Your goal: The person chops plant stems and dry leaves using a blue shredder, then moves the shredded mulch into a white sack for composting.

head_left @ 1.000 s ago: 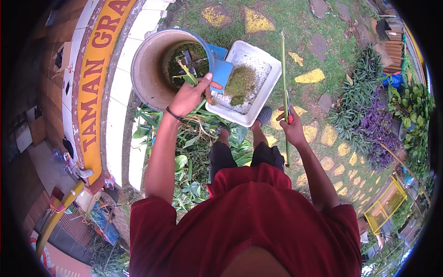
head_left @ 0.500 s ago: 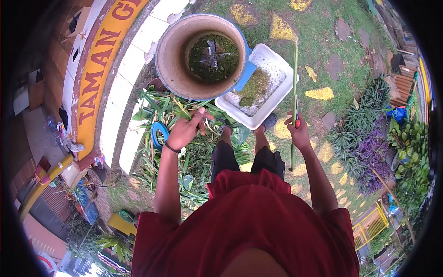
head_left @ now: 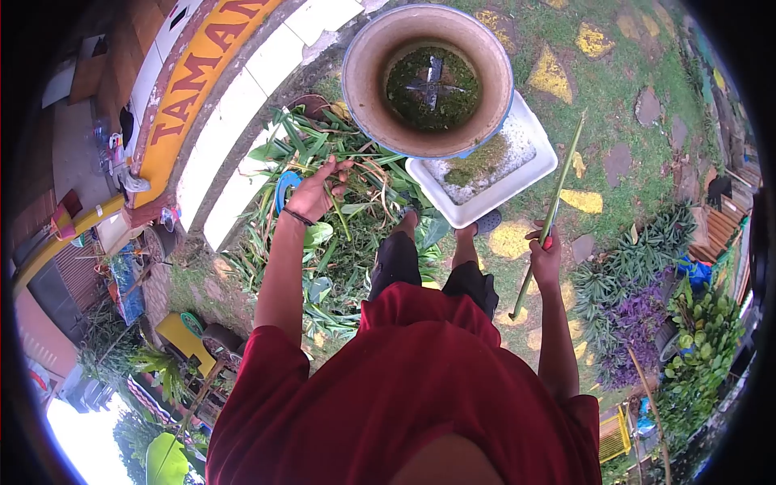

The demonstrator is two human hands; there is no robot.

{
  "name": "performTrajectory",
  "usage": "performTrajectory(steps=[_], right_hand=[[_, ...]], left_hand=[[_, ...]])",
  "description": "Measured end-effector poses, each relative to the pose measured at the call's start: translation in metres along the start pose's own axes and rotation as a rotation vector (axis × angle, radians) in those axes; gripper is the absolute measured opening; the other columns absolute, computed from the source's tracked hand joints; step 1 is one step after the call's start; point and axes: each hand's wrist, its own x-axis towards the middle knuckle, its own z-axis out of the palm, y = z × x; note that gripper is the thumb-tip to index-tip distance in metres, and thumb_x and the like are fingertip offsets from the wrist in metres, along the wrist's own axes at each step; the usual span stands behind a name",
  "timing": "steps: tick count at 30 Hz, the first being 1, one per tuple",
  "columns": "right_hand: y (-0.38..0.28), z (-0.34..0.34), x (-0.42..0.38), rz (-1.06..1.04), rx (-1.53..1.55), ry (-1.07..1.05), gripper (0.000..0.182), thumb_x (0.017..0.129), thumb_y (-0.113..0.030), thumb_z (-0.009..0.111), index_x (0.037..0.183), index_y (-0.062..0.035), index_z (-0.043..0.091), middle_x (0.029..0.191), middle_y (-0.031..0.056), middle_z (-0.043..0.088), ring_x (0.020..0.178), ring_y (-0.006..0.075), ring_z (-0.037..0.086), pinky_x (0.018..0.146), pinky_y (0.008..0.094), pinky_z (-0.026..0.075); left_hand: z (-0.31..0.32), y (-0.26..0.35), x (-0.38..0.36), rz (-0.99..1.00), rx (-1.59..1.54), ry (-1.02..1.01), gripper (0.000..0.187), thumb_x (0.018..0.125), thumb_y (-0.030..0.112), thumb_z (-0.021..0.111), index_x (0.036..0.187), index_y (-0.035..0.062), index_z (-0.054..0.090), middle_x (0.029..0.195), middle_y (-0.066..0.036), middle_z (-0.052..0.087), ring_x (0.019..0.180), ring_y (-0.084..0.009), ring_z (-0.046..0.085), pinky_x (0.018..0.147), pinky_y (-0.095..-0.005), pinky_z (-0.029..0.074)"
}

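Note:
My left hand [head_left: 314,196] is closed, pinching a thin green strip of leaf or stem [head_left: 339,217] that dangles below the fingers. Beneath it lies a heap of cut long green leaves [head_left: 323,263], with a blue ring-shaped object [head_left: 285,191] beside the wrist. Out to the right, my right hand [head_left: 546,252] grips a long green stalk [head_left: 558,198], which slants up and to the right. Something small with a red part [head_left: 548,242] shows in the same hand; its kind is hidden.
Ahead stands a deep round blue container [head_left: 509,89] with murky green contents, overlapping a white tray [head_left: 543,162] with mossy residue. A tiled curb [head_left: 242,105] runs along the left. Yellow stepping stones [head_left: 584,200] dot the grass; purple plants [head_left: 638,323] grow at right.
The view has shifted, so the container appears farther right. The stalk in my right hand has tilted from nearly upright to slanting. A green strip now hangs below my left hand.

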Motion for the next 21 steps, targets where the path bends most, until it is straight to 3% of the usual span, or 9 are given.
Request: performTrajectory(steps=[1, 8, 10, 12, 13, 15, 16, 18, 21], right_hand=[[0.002, 0.001, 0.001, -0.017, -0.022, -0.002, 0.046, 0.082, 0.0, 0.054, 0.128, -0.0047, 0.054, 0.091, 0.0036, 0.064, 0.067, 0.0066, 0.049, 0.06, 0.0237, 0.041], [-0.002, 0.0, 0.008, 0.003, -0.046, -0.017, 0.045, 0.082, 0.0, 0.054, 0.127, -0.0045, 0.054, 0.091, 0.0034, 0.064, 0.068, 0.0063, 0.049, 0.061, 0.0236, 0.041], [-0.007, -0.001, 0.01, 0.001, -0.06, -0.007, 0.045, 0.082, 0.001, 0.054, 0.127, -0.0047, 0.054, 0.091, 0.0035, 0.064, 0.067, 0.0061, 0.048, 0.06, 0.0235, 0.041], [-0.01, -0.001, 0.011, 0.012, -0.065, -0.003, 0.045, 0.082, 0.001, 0.054, 0.127, -0.0048, 0.054, 0.091, 0.0036, 0.064, 0.066, 0.006, 0.048, 0.06, 0.0234, 0.04], [-0.011, -0.001, 0.012, 0.023, -0.069, 0.002, 0.045, 0.082, 0.001, 0.054, 0.127, -0.0049, 0.054, 0.09, 0.0036, 0.064, 0.066, 0.0058, 0.048, 0.06, 0.0233, 0.04], [-0.007, -0.004, 0.013, 0.009, -0.059, -0.002, 0.045, 0.082, 0.002, 0.054, 0.127, -0.005, 0.055, 0.09, 0.0038, 0.064, 0.066, 0.0059, 0.048, 0.059, 0.0234, 0.04], [-0.005, -0.004, 0.014, -0.008, -0.046, -0.006, 0.045, 0.082, 0.002, 0.054, 0.127, -0.0051, 0.055, 0.09, 0.0039, 0.064, 0.066, 0.0059, 0.048, 0.059, 0.0235, 0.04], [-0.012, -0.004, 0.011, 0.009, -0.046, 0.0, 0.045, 0.082, 0.002, 0.054, 0.126, -0.0054, 0.055, 0.09, 0.0041, 0.064, 0.066, 0.0059, 0.047, 0.059, 0.0234, 0.04], [-0.003, -0.011, 0.01, 0.012, -0.07, 0.008, 0.045, 0.082, 0.002, 0.054, 0.126, -0.0062, 0.055, 0.09, 0.0045, 0.064, 0.066, 0.0063, 0.048, 0.06, 0.0236, 0.04]], left_hand=[[-0.005, -0.005, 0.003, 0.036, -0.052, 0.005, 0.042, 0.103, 0.041, 0.056, 0.125, 0.0049, 0.061, 0.088, 0.003, 0.054, 0.07, -0.007, 0.046, 0.061, -0.018, 0.042], [-0.037, -0.031, 0.017, -0.014, -0.189, -0.009, 0.038, 0.104, 0.038, 0.055, 0.124, 0.0069, 0.062, 0.089, 0.004, 0.056, 0.069, -0.0072, 0.048, 0.06, -0.0183, 0.043], [-0.05, -0.035, 0.023, -0.009, -0.168, -0.029, 0.041, 0.103, 0.04, 0.055, 0.128, 0.0073, 0.06, 0.095, 0.003, 0.059, 0.071, -0.0082, 0.049, 0.062, -0.0202, 0.044], [-0.061, -0.039, 0.027, -0.019, -0.1, -0.084, 0.051, 0.103, 0.042, 0.054, 0.14, 0.0063, 0.049, 0.124, -0.008, 0.061, 0.088, -0.0162, 0.061, 0.074, -0.0291, 0.052], [-0.066, -0.04, 0.027, -0.019, -0.099, -0.083, 0.051, 0.103, 0.042, 0.054, 0.14, 0.0063, 0.049, 0.124, -0.008, 0.061, 0.088, -0.0162, 0.061, 0.074, -0.0291, 0.052], [-0.079, -0.046, 0.027, -0.131, 0.352, 0.156, 0.082, 0.095, 0.057, 0.06, 0.152, 0.0038, 0.034, 0.152, -0.016, 0.042, 0.122, -0.0308, 0.058, 0.096, -0.0426, 0.05], [-0.103, -0.056, 0.033, -0.129, 0.352, 0.157, 0.082, 0.095, 0.057, 0.06, 0.152, 0.0038, 0.034, 0.152, -0.016, 0.042, 0.122, -0.0308, 0.058, 0.096, -0.0426, 0.05], [-0.16, -0.072, 0.047, -0.402, 1.69, 0.413, 0.104, 0.087, 0.068, 0.064, 0.156, 0.0024, 0.022, 0.162, -0.019, 0.022, 0.14, -0.0381, 0.042, 0.112, -0.0507, 0.037], [-0.178, -0.049, 0.031, -0.248, 1.481, 0.517, 0.107, 0.085, 0.071, 0.064, 0.156, 0.001, 0.024, 0.16, -0.021, 0.027, 0.141, -0.0404, 0.039, 0.117, -0.0538, 0.03]])
